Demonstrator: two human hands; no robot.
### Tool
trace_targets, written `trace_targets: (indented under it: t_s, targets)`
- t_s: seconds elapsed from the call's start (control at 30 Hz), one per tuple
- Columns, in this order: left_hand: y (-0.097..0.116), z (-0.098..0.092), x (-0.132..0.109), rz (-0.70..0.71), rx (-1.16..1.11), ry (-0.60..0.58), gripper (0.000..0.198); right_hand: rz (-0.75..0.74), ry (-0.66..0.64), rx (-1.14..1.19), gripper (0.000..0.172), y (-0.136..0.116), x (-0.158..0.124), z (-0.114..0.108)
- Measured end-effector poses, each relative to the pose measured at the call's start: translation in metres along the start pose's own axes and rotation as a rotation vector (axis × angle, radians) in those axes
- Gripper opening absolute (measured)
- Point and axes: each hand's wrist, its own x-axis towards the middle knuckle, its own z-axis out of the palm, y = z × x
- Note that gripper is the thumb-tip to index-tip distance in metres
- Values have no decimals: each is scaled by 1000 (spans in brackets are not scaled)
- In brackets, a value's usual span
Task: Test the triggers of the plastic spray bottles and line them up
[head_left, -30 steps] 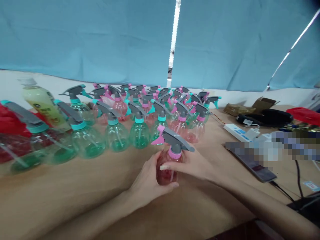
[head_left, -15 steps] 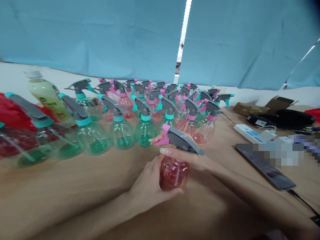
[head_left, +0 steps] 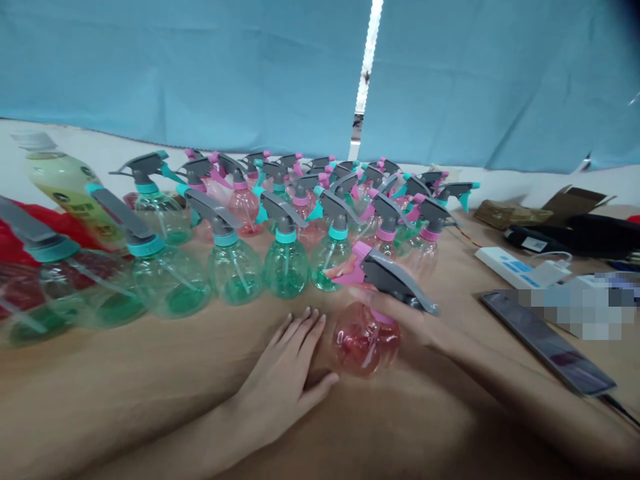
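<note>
Lower centre: right hand (head_left: 407, 320) gripping round, translucent-pink plastic spray bottle (head_left: 365, 347), grey-and-pink trigger head (head_left: 390, 279) already fitted; left hand (head_left: 277, 373) open alongside, fingers apart from it.

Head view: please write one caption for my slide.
Right hand holds a pink spray bottle by the neck, left hand open beside it.

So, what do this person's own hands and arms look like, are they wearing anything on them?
Both the left hand and the right hand are bare: no gloves, and no rings that I can make out. The left forearm and right forearm look slim, with no sleeve, watch or bracelet visible. Blur hides finer marks.
</note>
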Motion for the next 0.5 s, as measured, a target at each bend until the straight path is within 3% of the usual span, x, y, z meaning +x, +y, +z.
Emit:
trace_targets:
  t_s: [0.23,0.5]
  targets:
    - [0,0,1,4,10,11,64,-19,-33,-28,27,1,0,0]
    - [0,1,2,9,20,-3,63,-33,56,-88,13,0,0,2]
